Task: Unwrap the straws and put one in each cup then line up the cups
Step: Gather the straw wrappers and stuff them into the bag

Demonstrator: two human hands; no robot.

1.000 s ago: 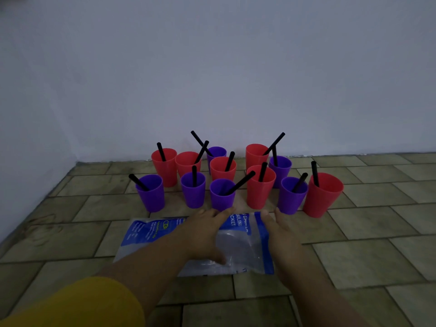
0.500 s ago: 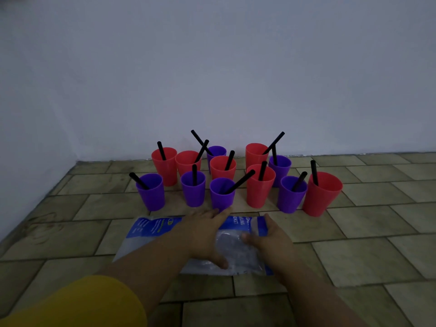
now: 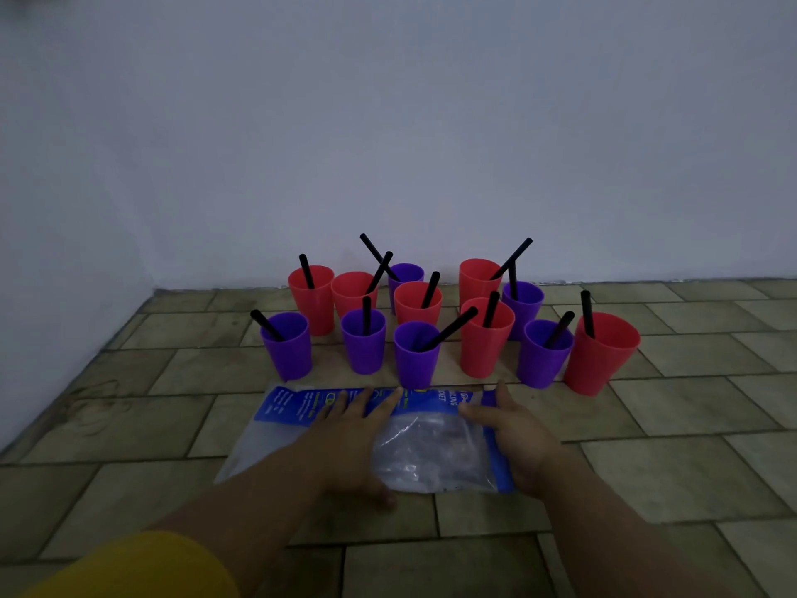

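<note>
Checking the straws first: how do they point? (desk)

I count twelve cups [image 3: 486, 351] bunched on the tiled floor [image 3: 673, 425] close to the wall [image 3: 388, 123]. Six are red and six purple, and each has one black straw standing in it. Most straws sit near upright. The straw [image 3: 448, 329] in the front middle purple cup [image 3: 415, 360] leans hard right, and two at the back cross each other. (me)

And the hands? (desk)

Both lie flat with fingers straight, gripping nothing. The left hand [image 3: 349, 442] presses palm-down on a plastic bag [image 3: 431, 455], fingertips toward the cups. The right hand [image 3: 517, 438] rests on the bag's right edge, thumb spread over the clear film. (me)

Describe the bag. (desk)

It is a crinkled, clear rectangle with a blue printed band along its far edge. Its long axis runs left to right, just in front of the front cups; I cannot tell whether it touches them. The cups are smooth, tapered plastic, and the tiles are matte rectangles. (me)
</note>
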